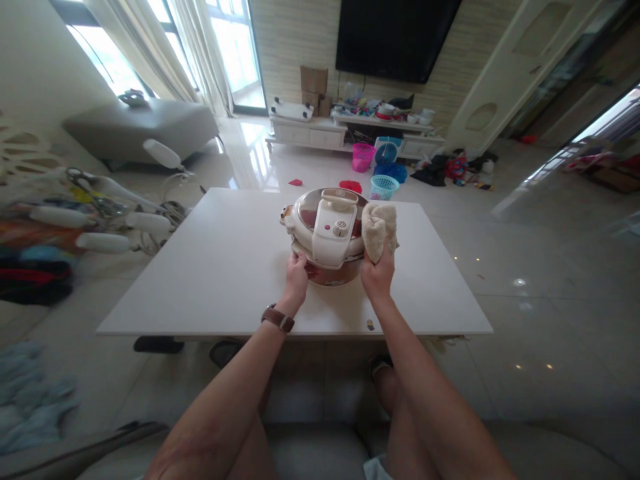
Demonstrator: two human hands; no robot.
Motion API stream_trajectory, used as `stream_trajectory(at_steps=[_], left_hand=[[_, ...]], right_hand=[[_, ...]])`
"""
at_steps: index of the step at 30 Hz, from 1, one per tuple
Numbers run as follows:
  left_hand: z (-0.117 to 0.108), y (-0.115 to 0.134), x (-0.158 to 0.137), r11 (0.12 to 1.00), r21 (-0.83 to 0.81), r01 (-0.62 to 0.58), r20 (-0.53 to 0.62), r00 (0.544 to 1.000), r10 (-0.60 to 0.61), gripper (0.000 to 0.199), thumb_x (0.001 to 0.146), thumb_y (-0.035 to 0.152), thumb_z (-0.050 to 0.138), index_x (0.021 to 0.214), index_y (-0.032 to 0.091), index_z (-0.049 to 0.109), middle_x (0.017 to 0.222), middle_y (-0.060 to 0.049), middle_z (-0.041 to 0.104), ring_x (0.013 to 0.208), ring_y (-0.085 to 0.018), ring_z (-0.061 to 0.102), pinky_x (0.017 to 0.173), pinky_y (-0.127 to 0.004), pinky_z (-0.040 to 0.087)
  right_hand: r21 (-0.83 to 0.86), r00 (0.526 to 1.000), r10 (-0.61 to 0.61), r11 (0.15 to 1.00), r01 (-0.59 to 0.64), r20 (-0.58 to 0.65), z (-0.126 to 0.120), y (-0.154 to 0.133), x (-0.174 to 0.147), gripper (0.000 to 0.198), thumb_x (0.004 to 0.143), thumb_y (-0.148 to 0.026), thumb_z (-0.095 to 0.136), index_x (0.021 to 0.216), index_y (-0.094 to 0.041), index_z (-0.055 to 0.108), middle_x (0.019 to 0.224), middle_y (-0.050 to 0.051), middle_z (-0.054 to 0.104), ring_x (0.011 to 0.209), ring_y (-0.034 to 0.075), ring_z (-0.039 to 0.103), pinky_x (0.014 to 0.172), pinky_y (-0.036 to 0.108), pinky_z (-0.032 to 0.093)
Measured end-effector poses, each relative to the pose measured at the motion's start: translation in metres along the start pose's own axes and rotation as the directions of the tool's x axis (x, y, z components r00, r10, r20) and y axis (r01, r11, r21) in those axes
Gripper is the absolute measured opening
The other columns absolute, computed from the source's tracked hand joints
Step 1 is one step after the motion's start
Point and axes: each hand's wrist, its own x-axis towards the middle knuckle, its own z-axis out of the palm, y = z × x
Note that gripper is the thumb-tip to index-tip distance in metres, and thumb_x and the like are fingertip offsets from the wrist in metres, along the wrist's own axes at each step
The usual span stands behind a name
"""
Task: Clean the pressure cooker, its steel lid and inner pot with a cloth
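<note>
Head view: cream-topped brown cooker [333,239], left fingers [298,257] closed on it, right fingers [386,252] gripping cloth [379,223].

Legible text: none.
Round cream-and-copper lidded cooker [325,275]: faint marking [335,283], near lower side, unreadable.
Round cream dial [341,229] on its top: dark marks, too small to read.

A rectangular white table [225,267] lies beneath the round cream plastic cooker [333,235]. Right of the cooker is a crumpled beige cloth [379,227].
</note>
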Motion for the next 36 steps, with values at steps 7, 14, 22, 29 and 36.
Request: stream_trajectory(at_steps=[7, 14, 22, 29, 36], left_hand=[[-0.001, -0.002, 0.0, 1.0, 0.006, -0.005, 0.01, 1.0, 0.005, 0.014, 0.1, 0.036, 0.054, 0.097, 0.022, 0.051, 0.067, 0.004, 0.06, 0.047, -0.012, 0.059, 0.049, -0.023, 0.047], [-0.002, -0.003, 0.002, 1.0, 0.01, 0.012, 0.03, 0.999, -0.012, 0.012, 0.101, 0.033, 0.051, 0.097, 0.022, 0.05, 0.067, 0.003, 0.062, 0.045, -0.012, 0.058, 0.048, -0.023, 0.048], [-0.002, -0.004, 0.003, 1.0, -0.01, 0.015, 0.045, 0.999, -0.015, 0.012, 0.1, 0.033, 0.052, 0.097, 0.021, 0.05, 0.069, 0.003, 0.063, 0.045, -0.012, 0.058, 0.048, -0.023, 0.048], [-0.001, -0.002, 0.002, 1.0, -0.008, 0.023, 0.042, 0.999, -0.022, 0.01, 0.102, 0.031, 0.049, 0.099, 0.021, 0.05, 0.067, 0.003, 0.062, 0.044, -0.011, 0.057, 0.048, -0.023, 0.047], [0.0, -0.001, -0.001, 1.0, 0.0, 0.012, 0.028, 1.0, -0.012, 0.012, 0.102, 0.033, 0.049, 0.096, 0.022, 0.049, 0.067, 0.003, 0.063, 0.046, -0.012, 0.06, 0.049, -0.023, 0.047]], right_hand=[[-0.233, 0.939, -0.189, 0.937, 0.26, 0.289, -0.006, -0.015, 0.007, 0.065, 0.087, -0.02, 0.055, 0.152, -0.027, 0.057, 0.161, 0.005, 0.054, 0.162, 0.031, 0.029, 0.13, 0.058, 0.031], [-0.371, 0.942, -0.157, 0.89, 0.265, 0.298, 0.001, -0.034, 0.041, 0.055, 0.092, -0.029, 0.054, 0.147, -0.023, 0.062, 0.146, 0.014, 0.066, 0.145, 0.039, 0.05, 0.118, 0.061, 0.042], [-0.39, 0.914, -0.153, 0.869, 0.306, 0.377, -0.004, -0.043, 0.056, 0.05, 0.093, -0.029, 0.055, 0.141, -0.024, 0.067, 0.144, 0.013, 0.065, 0.129, 0.035, 0.061, 0.112, 0.053, 0.049], [-0.15, 0.961, -0.176, 0.966, 0.211, 0.214, -0.001, -0.011, 0.005, 0.062, 0.09, -0.023, 0.057, 0.152, -0.028, 0.056, 0.158, 0.004, 0.057, 0.162, 0.029, 0.029, 0.131, 0.054, 0.029], [0.115, 0.983, 0.168, 0.978, -0.175, 0.072, 0.026, 0.008, -0.1, 0.067, 0.093, -0.041, 0.061, 0.155, -0.018, 0.049, 0.155, 0.015, 0.058, 0.147, 0.026, 0.052, 0.126, 0.047, 0.037]])
